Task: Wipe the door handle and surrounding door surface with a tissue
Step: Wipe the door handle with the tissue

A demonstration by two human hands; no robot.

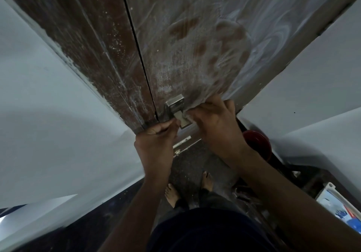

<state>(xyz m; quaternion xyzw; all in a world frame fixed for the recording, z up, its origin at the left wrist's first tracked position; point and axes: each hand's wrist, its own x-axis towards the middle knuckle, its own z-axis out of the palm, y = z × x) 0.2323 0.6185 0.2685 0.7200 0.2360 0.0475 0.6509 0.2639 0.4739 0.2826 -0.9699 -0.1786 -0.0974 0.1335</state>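
Observation:
A dusty brown wooden door (187, 37) fills the upper middle, streaked with white smears and several cleaner brown patches. Its metal handle (178, 109) sits low on the door beside the dark gap at the frame. My right hand (216, 123) presses a small white tissue (190, 116) against the right side of the handle, most of the tissue hidden under the fingers. My left hand (158, 134) is closed at the handle's left end, fingertips touching the metal. Whether it grips the handle or only steadies it is unclear.
Pale walls (48, 105) close in on both sides. A red round container (257, 144) stands on the floor to the right of the door, and a white tray with coloured items (336, 206) lies at the lower right. My bare feet (187, 189) stand on dark speckled floor.

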